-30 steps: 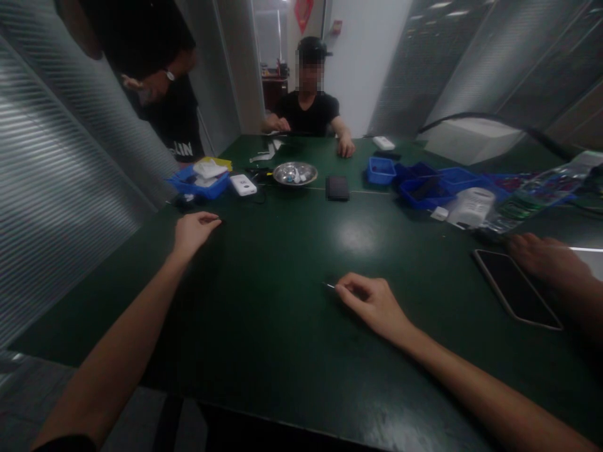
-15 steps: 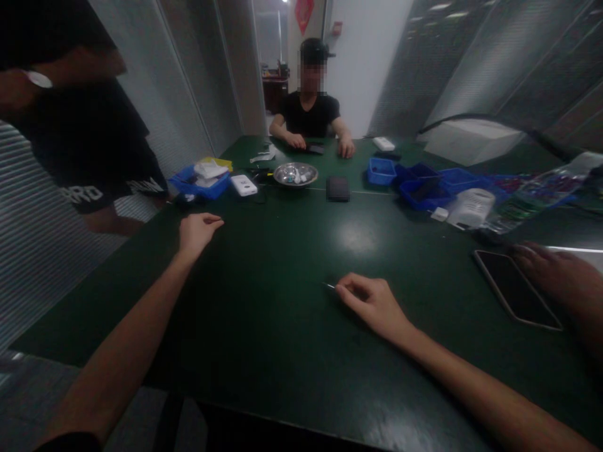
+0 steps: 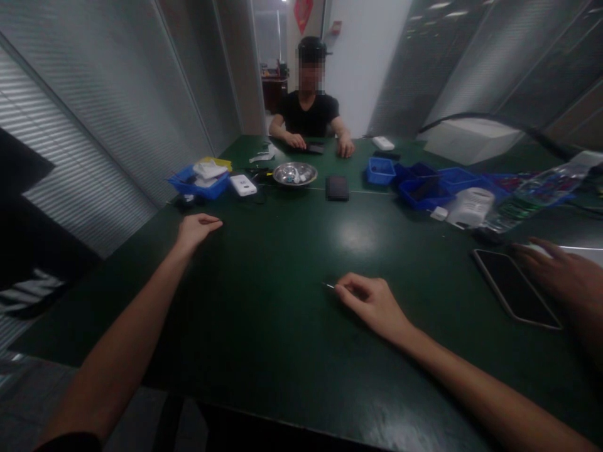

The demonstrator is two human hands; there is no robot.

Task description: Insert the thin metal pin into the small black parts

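My right hand [image 3: 370, 298] rests on the green table [image 3: 264, 326], thumb and forefinger closed on a thin, shiny, needle-like piece [image 3: 328, 285] whose bright tip points left. The rest of that piece is hidden by the fingers. Farther off to the left, my left hand [image 3: 195, 229] lies on the table with its fingertips pressed together in a pinch. Whatever may be between them is too small to make out. Beyond the left hand are a blue basket [image 3: 188, 184] with white wrappings in it and a white power bank [image 3: 244, 185].
A round metal dish [image 3: 282, 182] holding small items and a dark square box [image 3: 337, 188] stand mid-table. At right are blue trays [image 3: 426, 199], a clear bottle [image 3: 532, 194], a phone [image 3: 516, 287] and another person's hand [image 3: 560, 263]. Someone sits opposite [image 3: 308, 113].
The person standing at the left has moved toward the left edge of the view, mostly out of it. The hand at the far right has shifted slightly. My two hands have stayed in place.
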